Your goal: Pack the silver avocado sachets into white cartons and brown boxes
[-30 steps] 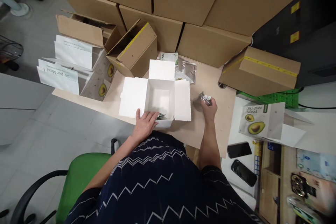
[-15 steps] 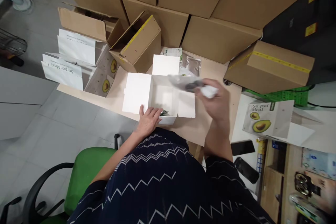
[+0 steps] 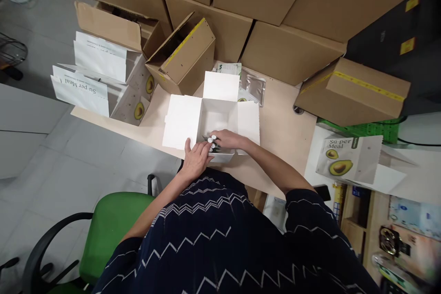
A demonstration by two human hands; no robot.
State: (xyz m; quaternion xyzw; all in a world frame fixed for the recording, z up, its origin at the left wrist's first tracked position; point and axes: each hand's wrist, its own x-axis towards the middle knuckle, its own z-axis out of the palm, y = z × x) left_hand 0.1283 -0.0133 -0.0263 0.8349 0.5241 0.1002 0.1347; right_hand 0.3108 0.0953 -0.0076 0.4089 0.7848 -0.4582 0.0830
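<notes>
An open white box (image 3: 219, 117), its flaps spread out, stands on the table before me. My left hand (image 3: 197, 158) holds the box at its near left corner, thumb on the left flap and fingers bent over the edge. Inside, my right hand (image 3: 225, 138) is closed on a pouch at the near end, mostly hidden by the fingers. Several white-capped dark pouches (image 3: 212, 143) are bunched between both hands, caps up. The far part of the box floor is bare white.
Behind the box lie silver and printed packets (image 3: 255, 88). Printed white boxes (image 3: 129, 96) and open cardboard boxes (image 3: 184, 57) stand at left. A cardboard box (image 3: 354, 89) and an avocado-printed box (image 3: 344, 161) are at right. A green chair (image 3: 113, 225) stands near left.
My right hand has moved left and down into the box with the white-capped pouch it held above the right flap. My left hand has stayed at the corner.
</notes>
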